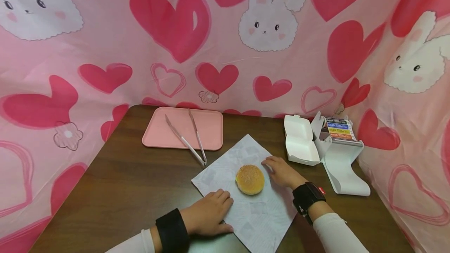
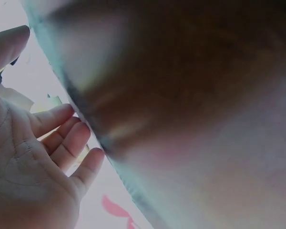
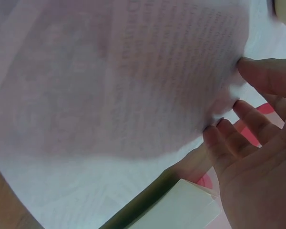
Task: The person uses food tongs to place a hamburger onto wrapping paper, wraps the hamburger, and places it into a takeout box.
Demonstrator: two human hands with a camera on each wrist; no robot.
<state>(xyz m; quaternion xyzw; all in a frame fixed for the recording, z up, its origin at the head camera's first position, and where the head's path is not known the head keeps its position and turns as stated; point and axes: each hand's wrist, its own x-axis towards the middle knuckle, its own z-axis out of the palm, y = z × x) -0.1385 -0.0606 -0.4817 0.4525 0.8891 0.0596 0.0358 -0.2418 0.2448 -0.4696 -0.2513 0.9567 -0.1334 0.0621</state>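
A round burger bun (image 1: 250,179) with a golden, seeded top sits near the middle of a printed paper sheet (image 1: 251,221), which lies cornerwise on the table. My left hand (image 1: 212,214) rests palm down at the sheet's left edge, fingers extended and thumb toward me. On the other side, my right hand (image 1: 283,171) touches the paper just right of the bun with relaxed fingers. In the right wrist view, the fingertips (image 3: 210,133) meet the printed paper. The left wrist view shows the left fingers (image 2: 88,167) loosely bent, with nothing between them.
Metal tongs (image 1: 191,147) lie spread across a pink tray (image 1: 154,138) at the back left. An opened white takeaway box (image 1: 302,149) stands at the back right, beside a holder (image 1: 339,130) with colourful boxes and a white strip (image 1: 342,171) hanging down. A patterned curtain borders the brown table (image 1: 140,179).
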